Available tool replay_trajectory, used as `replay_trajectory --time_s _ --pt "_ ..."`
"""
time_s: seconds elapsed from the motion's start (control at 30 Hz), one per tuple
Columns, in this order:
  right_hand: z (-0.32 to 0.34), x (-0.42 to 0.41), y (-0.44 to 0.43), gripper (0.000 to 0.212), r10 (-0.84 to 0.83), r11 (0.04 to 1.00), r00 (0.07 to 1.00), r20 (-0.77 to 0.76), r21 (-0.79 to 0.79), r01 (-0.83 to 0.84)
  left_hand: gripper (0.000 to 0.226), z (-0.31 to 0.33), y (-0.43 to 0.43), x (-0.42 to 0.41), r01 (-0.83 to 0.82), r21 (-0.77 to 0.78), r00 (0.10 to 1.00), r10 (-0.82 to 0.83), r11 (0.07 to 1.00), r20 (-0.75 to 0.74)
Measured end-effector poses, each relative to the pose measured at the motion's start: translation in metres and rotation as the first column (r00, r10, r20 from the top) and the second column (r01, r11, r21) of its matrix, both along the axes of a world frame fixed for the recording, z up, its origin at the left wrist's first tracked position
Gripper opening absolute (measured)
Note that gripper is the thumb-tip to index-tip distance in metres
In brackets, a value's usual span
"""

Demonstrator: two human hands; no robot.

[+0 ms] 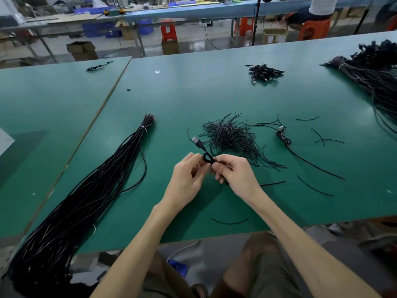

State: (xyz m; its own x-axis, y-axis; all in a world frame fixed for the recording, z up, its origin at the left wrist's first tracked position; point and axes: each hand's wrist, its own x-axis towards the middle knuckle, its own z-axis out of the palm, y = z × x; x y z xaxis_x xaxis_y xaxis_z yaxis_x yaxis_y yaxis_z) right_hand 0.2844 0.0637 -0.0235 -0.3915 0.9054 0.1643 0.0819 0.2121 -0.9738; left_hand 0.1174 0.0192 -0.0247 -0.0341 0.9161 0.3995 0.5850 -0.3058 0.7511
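**Worktop** point(193, 93): green, two slabs butted at a seam on the left. It carries everything listed below.

**Long bundle** point(86, 190): black leads banded near the far end. It runs from the near left corner away toward the middle, well left of the hands.

**Far bundle** point(376, 78): a second black mass at the right edge, well apart from the work.

**Tie pile** point(229, 136): a loose heap of short black strands just beyond the hands and slightly right of them. Stray strands are scattered to its right and toward the near edge.

**Finished pile** point(265, 73): small coiled leads heaped at the far side.

**Loose cable** point(283, 136): one part-coiled lead right of the tie pile, its tail trailing toward the near right.

**Left hand** point(187, 179): fingers curled, thumb and forefinger pinching the near side of the small loop.

**Right hand** point(234, 173): fingers curled round the gathered turns, thumb on top.

**Cable** point(207, 158): black, held between both hands above the worktop's near middle. Its long axis runs from the grip up and away to the left. Whether a strand is already wound round it cannot be told at this size.

**Plug** point(196, 139): metal-tipped end standing clear beyond the left hand.

Judgement: binding comes next. The tie pile lies nearer the right hand, so the left would keep the coil.
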Motion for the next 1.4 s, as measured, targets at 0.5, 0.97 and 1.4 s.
replay_trajectory --time_s 0.5,0.97,1.4 --pt "0.000 0.008 0.003 0.021 -0.033 0.999 0.980 -0.196 -0.024 0.029 0.024 0.002 0.000 0.012 0.253 -0.216 0.794 -0.074 0.943 0.604" --pt "0.002 -0.001 -0.010 0.022 -0.054 0.984 0.992 -0.113 0.162 0.072 0.019 0.032 -0.010 -0.007 0.132 -0.037 0.966 -0.120 0.991 0.229" --pt "-0.001 0.001 -0.002 0.012 0.050 0.998 0.999 0.008 0.025 -0.050 0.018 0.020 -0.015 -0.008 0.018 0.016 0.991 -0.016 1.000 -0.135"
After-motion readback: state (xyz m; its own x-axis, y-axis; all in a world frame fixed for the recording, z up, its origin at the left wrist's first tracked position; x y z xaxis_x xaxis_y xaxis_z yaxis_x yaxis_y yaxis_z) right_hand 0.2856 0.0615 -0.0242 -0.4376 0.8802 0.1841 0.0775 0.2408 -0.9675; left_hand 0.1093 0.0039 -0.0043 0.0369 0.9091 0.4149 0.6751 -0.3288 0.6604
